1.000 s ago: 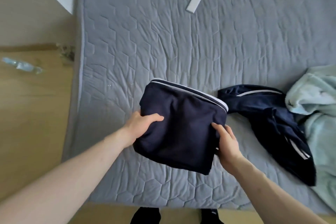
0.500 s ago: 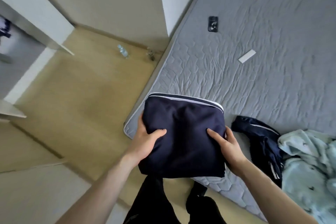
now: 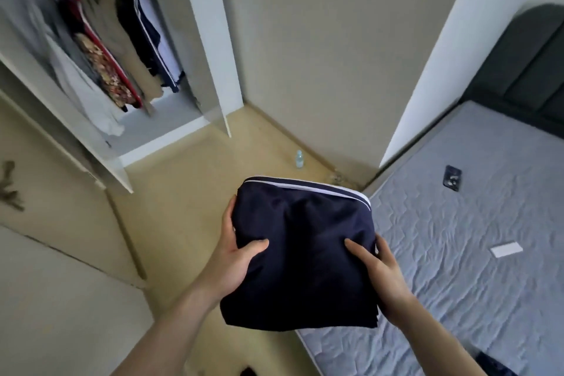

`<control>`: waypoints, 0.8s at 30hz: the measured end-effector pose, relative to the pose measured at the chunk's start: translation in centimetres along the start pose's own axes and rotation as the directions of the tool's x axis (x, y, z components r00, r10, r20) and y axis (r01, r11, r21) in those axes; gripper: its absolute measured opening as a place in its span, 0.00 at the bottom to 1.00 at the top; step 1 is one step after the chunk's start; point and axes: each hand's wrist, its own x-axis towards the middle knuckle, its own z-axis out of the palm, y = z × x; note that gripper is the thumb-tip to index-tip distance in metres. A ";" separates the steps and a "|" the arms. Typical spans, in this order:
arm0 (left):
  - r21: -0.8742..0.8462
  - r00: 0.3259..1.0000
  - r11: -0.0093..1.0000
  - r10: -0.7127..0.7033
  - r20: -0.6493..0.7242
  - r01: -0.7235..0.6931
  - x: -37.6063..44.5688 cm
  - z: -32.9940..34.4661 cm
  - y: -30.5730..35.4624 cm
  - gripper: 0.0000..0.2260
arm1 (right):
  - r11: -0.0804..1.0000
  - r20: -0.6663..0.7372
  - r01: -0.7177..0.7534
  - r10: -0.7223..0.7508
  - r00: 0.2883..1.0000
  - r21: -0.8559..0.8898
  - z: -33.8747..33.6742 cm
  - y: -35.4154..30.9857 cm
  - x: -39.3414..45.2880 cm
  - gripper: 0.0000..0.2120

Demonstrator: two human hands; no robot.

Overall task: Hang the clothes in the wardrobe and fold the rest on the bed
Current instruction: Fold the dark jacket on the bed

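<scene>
Wooden floor (image 3: 189,192) lies under the folded navy garment (image 3: 305,256), held in the air beside the bed (image 3: 457,253), the open wardrobe (image 3: 128,70) ahead. Left hand (image 3: 235,256) and right hand (image 3: 378,268) each grip an edge, thumbs on top; a slackened grip could let the folds slide apart.

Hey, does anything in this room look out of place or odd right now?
A plastic bottle stands on the floor by the wall, and a phone and a white card lie loose on the bed.
</scene>
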 end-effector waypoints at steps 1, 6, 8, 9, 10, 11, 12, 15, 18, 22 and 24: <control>-0.001 1.000 1.000 0.026 -0.015 -0.026 0.8 -2.2 0.8 0.40 | 1.000 0.027 0.016 -0.015 1.000 -0.008 2.5 -0.7 0.8 0.28; -0.020 0.991 0.996 0.080 -0.104 -0.083 4.6 -10.7 4.3 0.39 | 0.999 0.186 0.054 -0.054 0.981 0.003 12.8 -4.2 4.7 0.35; -0.027 0.986 0.995 0.096 -0.137 -0.101 6.2 -13.2 5.5 0.39 | 0.997 0.226 0.080 -0.075 0.971 -0.010 15.8 -5.7 6.1 0.36; -0.033 0.984 0.994 0.101 -0.147 -0.107 7.1 -14.3 6.1 0.39 | 0.995 0.236 0.096 -0.088 0.968 -0.025 17.2 -6.5 6.9 0.37; -0.040 0.982 0.993 0.102 -0.156 -0.110 8.1 -15.4 6.6 0.39 | 0.993 0.247 0.112 -0.099 0.964 -0.039 18.4 -7.4 7.9 0.37; -0.051 0.980 0.992 0.103 -0.167 -0.113 9.1 -16.3 7.1 0.38 | 0.991 0.260 0.127 -0.110 0.959 -0.047 19.5 -8.2 9.0 0.37; -0.062 0.979 0.991 0.103 -0.178 -0.116 10.1 -17.2 7.7 0.38 | 0.989 0.276 0.137 -0.119 0.954 -0.049 20.7 -9.0 10.3 0.37; -0.076 0.973 0.990 0.104 -0.208 -0.122 13.5 -19.6 9.3 0.37 | 0.986 0.321 0.158 -0.134 0.938 -0.050 23.6 -11.3 14.2 0.36; -0.083 0.961 0.988 0.108 -0.254 -0.133 17.6 -22.5 11.6 0.34 | 0.984 0.411 0.170 -0.137 0.902 -0.046 27.1 -14.3 18.8 0.36; -0.085 0.935 0.985 0.113 -0.336 -0.150 21.8 -26.6 15.2 0.34 | 0.977 0.500 0.203 -0.146 0.854 -0.062 32.5 -18.6 24.4 0.37; -0.094 0.913 0.980 0.123 -0.389 -0.172 23.8 -28.8 16.8 0.35 | 0.972 0.533 0.225 -0.158 0.831 -0.062 35.5 -21.1 26.9 0.37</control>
